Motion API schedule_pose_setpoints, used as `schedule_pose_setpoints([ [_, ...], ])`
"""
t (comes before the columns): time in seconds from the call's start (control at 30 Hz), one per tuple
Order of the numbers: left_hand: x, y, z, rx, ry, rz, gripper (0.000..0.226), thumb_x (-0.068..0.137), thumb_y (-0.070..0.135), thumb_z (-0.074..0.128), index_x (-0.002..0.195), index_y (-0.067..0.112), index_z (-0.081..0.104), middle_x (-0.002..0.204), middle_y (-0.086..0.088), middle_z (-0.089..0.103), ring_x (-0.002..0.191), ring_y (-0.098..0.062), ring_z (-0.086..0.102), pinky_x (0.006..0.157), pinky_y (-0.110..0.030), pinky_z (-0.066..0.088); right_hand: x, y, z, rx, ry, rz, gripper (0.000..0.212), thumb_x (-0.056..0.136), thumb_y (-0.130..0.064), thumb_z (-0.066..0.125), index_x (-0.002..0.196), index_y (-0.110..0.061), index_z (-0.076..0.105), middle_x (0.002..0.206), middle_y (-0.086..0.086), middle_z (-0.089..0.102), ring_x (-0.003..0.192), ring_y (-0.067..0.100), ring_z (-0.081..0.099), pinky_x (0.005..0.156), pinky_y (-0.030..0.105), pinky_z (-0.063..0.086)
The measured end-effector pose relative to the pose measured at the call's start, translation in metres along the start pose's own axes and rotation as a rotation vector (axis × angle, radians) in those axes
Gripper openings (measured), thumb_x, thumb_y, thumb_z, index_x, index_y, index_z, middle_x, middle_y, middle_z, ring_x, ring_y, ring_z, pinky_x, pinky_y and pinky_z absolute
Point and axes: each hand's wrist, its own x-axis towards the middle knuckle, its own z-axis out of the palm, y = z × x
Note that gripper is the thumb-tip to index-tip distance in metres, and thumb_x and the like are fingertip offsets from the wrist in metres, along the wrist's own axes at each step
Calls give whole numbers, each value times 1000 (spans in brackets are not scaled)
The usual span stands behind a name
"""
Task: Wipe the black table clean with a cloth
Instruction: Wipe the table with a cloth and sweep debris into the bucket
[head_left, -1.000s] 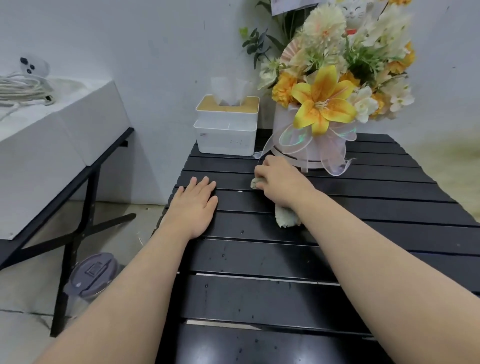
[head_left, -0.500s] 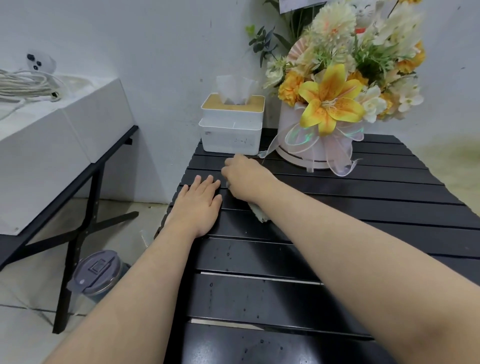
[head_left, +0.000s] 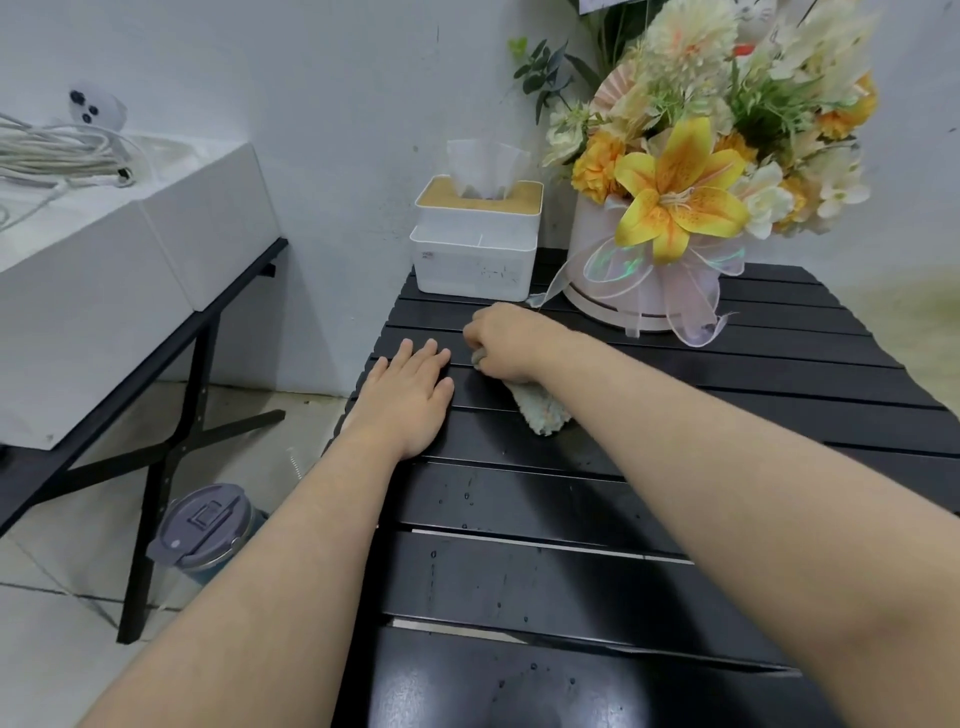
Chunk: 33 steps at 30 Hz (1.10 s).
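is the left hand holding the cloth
No, the left hand lies flat on the table; the right hand grips the cloth.

Head camera looks forward and down, close over the black table (head_left: 675, 395).

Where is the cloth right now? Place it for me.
In the head view the cloth lies on the black table, bunched under the right hand, just right of the flat left hand and in front of the tissue box.

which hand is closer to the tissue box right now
The right hand. It grips the cloth on the black table, just in front of the tissue box. The left hand lies flat on the slats, nearer the person and towards the table's left edge.
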Motion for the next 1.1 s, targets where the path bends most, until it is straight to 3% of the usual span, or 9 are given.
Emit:
schedule_pose_setpoints([
  [0.13, 3, 0, 2, 2, 0, -8, 49, 99, 31, 22, 147, 22, 18, 159, 4, 9, 147, -18, -1, 119, -39, 1, -11, 20, -3, -48, -150, 45, 17, 89, -14, 49, 73, -17, 49, 103, 12, 56, 105, 31, 55, 74, 32, 40],
  [0.2, 4, 2, 3, 10, 0, -11, 49, 99, 31, 21, 147, 21, 18, 159, 3, 9, 147, -19, -2, 119, -40, 1, -9, 18, -1, -32, -116, 40, 9, 89, -14, 49, 89, -13, 58, 107, 12, 57, 105, 31, 55, 78, 34, 42],
  [0.3, 2, 2, 2, 13, -5, -10, 50, 99, 30, 21, 148, 21, 17, 159, 4, 8, 147, -18, -2, 119, -39, 0, 1, 3, 5, 34, -3, 19, 23, 92, -16, 47, 109, -7, 60, 118, 12, 57, 112, 30, 52, 86, 34, 43],
  [0.53, 4, -1, -4, -64, -28, -9, 49, 98, 29, 26, 146, 22, 22, 159, 5, 12, 147, -16, 0, 119, -38, 0, -46, 38, 26, 172, 116, 211, 19, 93, -26, 49, 104, -13, 58, 114, 10, 54, 116, 30, 45, 89, 39, 41],
  [0.7, -13, -3, -20, -460, 60, -68, 44, 99, 16, 29, 142, 14, 34, 155, -2, 26, 147, -15, 6, 120, -33, 2, -110, 92, 19, 151, 0, 498, 14, 90, -25, 54, 96, -13, 61, 113, 18, 59, 110, 34, 53, 83, 34, 43],
  [0.83, -44, -16, -16, -212, 58, -48, 46, 99, 21, 27, 144, 14, 29, 157, -3, 21, 147, -18, 8, 118, -33, 5, -120, 72, 0, 547, 268, 559, 24, 85, -35, 64, 88, -11, 64, 95, 13, 64, 93, 28, 56, 71, 28, 36],
  [0.9, -50, -18, -11, -95, 11, -34, 49, 100, 27, 24, 147, 16, 20, 159, 0, 12, 147, -16, 3, 118, -32, 3, -110, 40, 3, 635, 292, 455, 41, 85, -45, 61, 114, -16, 63, 120, 10, 62, 112, 24, 53, 88, 30, 37],
  [0.97, -47, -18, -9, -19, -22, -24, 52, 100, 31, 22, 149, 17, 13, 160, 1, 5, 147, -16, -2, 118, -33, 0, -98, 6, 20, 550, 120, 401, 57, 89, -57, 43, 137, -27, 43, 150, -1, 37, 141, 20, 28, 112, 46, 20],
  [1.1, -40, -19, -5, 24, -16, -33, 52, 99, 32, 20, 149, 18, 11, 160, 2, 2, 147, -15, -4, 119, -35, -1, -69, -27, 45, 410, 98, 413, 48, 99, -41, 23, 146, -33, 26, 160, -4, 13, 148, 22, 2, 118, 49, 5],
])
